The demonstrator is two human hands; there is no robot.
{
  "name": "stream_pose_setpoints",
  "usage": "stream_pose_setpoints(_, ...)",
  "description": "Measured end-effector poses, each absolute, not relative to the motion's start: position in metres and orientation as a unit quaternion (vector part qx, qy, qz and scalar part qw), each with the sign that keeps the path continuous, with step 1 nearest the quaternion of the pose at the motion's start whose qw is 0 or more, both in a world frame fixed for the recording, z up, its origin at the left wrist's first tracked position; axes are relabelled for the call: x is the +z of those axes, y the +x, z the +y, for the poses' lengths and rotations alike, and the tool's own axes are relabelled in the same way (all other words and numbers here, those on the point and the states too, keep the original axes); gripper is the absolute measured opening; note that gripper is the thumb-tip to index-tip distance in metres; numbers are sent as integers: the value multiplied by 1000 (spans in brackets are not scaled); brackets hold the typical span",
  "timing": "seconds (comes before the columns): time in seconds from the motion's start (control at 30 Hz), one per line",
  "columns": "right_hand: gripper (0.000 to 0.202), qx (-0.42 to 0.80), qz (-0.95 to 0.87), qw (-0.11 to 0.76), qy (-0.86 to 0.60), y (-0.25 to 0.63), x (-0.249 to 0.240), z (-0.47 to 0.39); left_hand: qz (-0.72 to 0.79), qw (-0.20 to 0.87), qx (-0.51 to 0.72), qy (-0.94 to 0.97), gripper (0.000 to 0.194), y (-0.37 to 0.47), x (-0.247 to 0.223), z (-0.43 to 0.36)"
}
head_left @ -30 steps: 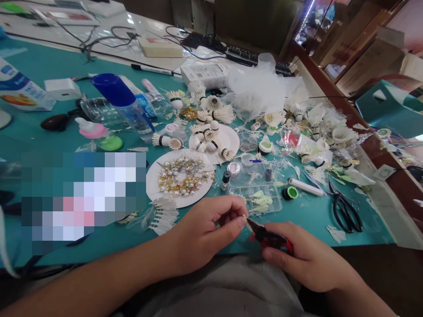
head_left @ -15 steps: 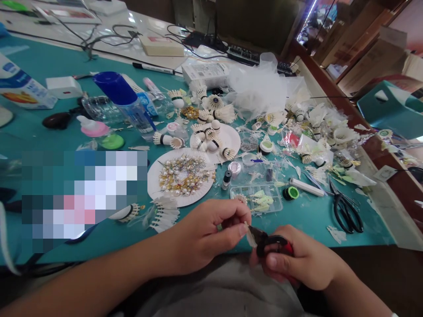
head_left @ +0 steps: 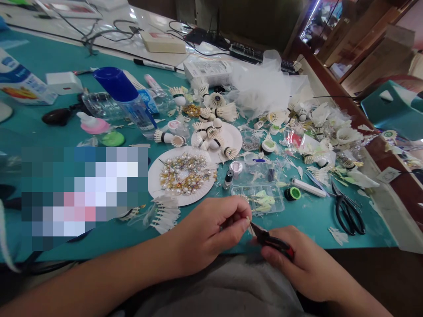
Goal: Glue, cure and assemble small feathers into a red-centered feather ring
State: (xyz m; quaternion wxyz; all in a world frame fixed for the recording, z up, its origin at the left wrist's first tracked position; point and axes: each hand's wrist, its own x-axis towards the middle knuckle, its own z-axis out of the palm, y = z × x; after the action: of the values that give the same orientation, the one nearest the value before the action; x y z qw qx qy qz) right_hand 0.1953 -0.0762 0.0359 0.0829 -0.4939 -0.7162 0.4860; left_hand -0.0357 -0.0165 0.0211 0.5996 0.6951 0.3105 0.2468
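My left hand (head_left: 220, 231) pinches a small pale piece (head_left: 248, 220) between thumb and fingertips, near the table's front edge. My right hand (head_left: 292, 259) is wrapped round black-and-red pliers (head_left: 276, 244), whose jaws reach the pale piece at my left fingertips. Whether the jaws grip it is too small to tell. Just beyond my hands lies a clear compartment box (head_left: 279, 200) with pale green pieces (head_left: 264, 200) in it. A paper plate (head_left: 153, 185) with pearl and gold beads stands to the left of the box.
Shuttlecocks lie on and around a second plate (head_left: 235, 132). Black-handled cutters (head_left: 350, 215) rest at the right, near a white stick (head_left: 309, 188). A blue-capped bottle (head_left: 124, 97) stands at the left. White netting (head_left: 261, 86) and loose feathers cover the back right.
The pliers have turned and their handles now slope down to the right. My right hand has shifted slightly, its thumb now along the handle. My left hand keeps its pinch.
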Motion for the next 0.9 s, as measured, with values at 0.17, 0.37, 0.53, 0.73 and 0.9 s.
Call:
stream_pose_setpoints(0.17, 27, 440, -744, 79, -496, 193, 38, -80, 303, 633, 225, 676, 20, -38, 19, -17)
stream_pose_setpoints(0.37, 34, 381, -774, 73, -500, 199, 35, -85, 318, 653, 224, 650, 20, -38, 18, -22)
stream_pose_setpoints(0.53, 45, 332, -795, 61, -505, 203, 32, -86, 321, 618, 230, 680, 21, -37, 18, -22)
stream_pose_setpoints(0.73, 51, 334, -795, 47, -504, 203, 33, -84, 324, 610, 233, 684, 20, -36, 15, -22)
stream_pose_setpoints(0.9, 54, 333, -790, 49, -512, 204, 33, -84, 315, 583, 243, 709, 25, -36, 14, -22)
